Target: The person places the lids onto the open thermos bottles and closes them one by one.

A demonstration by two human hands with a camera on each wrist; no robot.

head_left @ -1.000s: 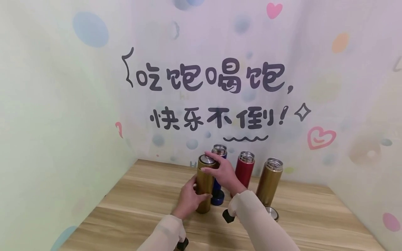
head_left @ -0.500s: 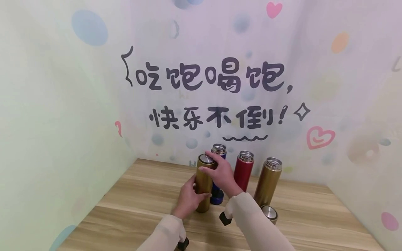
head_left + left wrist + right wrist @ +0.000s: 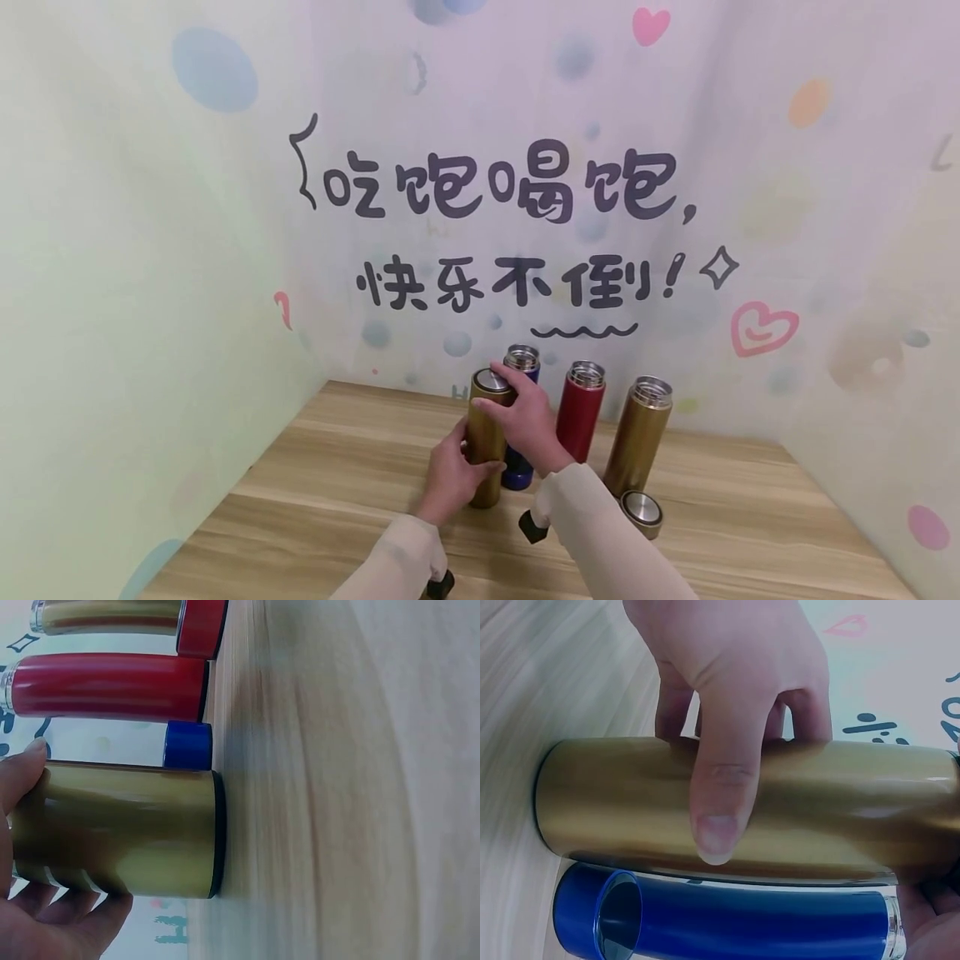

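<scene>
A gold thermos [image 3: 486, 446] with a steel-topped lid [image 3: 491, 381] stands upright on the table. My left hand [image 3: 452, 473] grips its body low down, the thumb laid across the side, as the right wrist view also shows. With my right hand [image 3: 531, 418] I hold the lid at the top, fingers and thumb around its edge. Just behind stands an open blue thermos [image 3: 765, 919], its blue lid [image 3: 598, 909] on the table beside its base. An open red thermos [image 3: 581, 412] and a second open gold thermos [image 3: 637, 442] stand to the right.
A gold lid with a steel top [image 3: 642, 510] lies in front of the second gold thermos. A red lid [image 3: 202, 628] shows on the table in the left wrist view. The wood-grain table [image 3: 322, 492] meets a printed wall [image 3: 420, 358] behind the bottles.
My right wrist and forearm have shifted slightly left, uncovering more of the gold lid on the table. My left hand and the gripped thermos stay nearly in place.
</scene>
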